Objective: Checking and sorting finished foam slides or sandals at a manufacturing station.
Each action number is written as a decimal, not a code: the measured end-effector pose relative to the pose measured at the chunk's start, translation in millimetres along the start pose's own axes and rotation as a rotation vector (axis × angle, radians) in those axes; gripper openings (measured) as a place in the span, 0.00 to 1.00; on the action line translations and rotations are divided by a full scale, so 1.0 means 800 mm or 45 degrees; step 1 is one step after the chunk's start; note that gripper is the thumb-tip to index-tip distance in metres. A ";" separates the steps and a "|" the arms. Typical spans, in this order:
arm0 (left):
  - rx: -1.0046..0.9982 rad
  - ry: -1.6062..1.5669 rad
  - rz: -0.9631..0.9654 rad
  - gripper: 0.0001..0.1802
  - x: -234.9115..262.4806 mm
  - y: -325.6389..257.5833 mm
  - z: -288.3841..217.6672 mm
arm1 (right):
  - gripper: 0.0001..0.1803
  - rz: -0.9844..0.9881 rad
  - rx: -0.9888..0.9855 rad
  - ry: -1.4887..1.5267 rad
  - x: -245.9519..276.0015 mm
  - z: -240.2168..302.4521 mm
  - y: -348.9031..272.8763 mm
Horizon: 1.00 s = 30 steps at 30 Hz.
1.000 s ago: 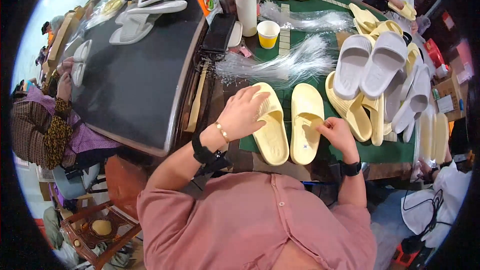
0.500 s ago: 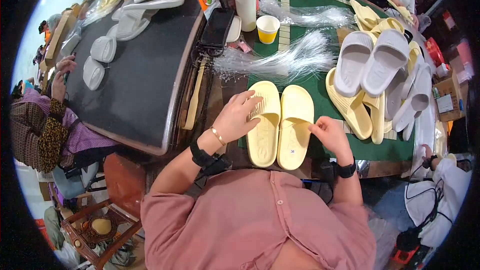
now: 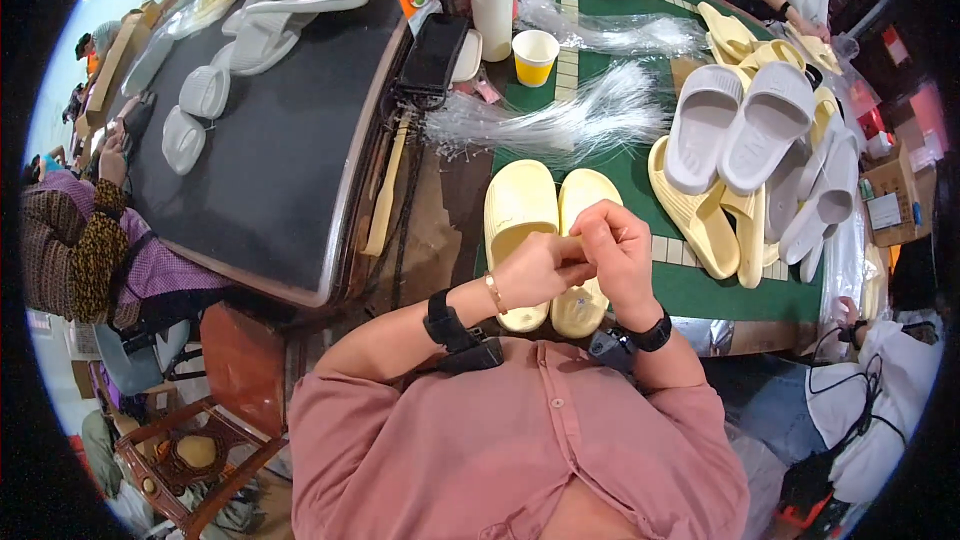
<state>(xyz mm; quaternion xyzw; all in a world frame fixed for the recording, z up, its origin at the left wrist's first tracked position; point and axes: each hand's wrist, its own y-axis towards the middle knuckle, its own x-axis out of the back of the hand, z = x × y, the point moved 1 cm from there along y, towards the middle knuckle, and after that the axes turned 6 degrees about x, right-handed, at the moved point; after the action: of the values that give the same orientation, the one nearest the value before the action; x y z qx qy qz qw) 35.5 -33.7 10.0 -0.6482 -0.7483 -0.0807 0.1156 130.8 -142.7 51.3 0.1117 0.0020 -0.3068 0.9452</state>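
Head view: we are seeing the left hand [image 3: 540, 270] and right hand [image 3: 618, 252] together, fingertips meeting, on the near side of the bundle of clear strands [image 3: 550, 123]; the fingers are hiding their grip, leaving us unable to tell whether anything is pinched there. The pair of yellow slippers [image 3: 520, 200] is lying under them on the counter [image 3: 700, 298], just nearer than the bundle. We are noting two grey slippers [image 3: 707, 125] resting right of the bundle, a paper cup [image 3: 536, 70] standing just beyond it.
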 end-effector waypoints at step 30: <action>0.466 -0.744 -0.315 0.06 0.088 -0.032 -0.019 | 0.02 -0.120 0.165 -0.811 0.045 0.016 -0.048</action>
<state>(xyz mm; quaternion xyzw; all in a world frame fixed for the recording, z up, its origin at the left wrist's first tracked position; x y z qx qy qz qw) 1.7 25.3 44.5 -0.5169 -0.8246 0.2300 0.0003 137.2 -196.3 53.2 0.0696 -0.3083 -0.3691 0.8740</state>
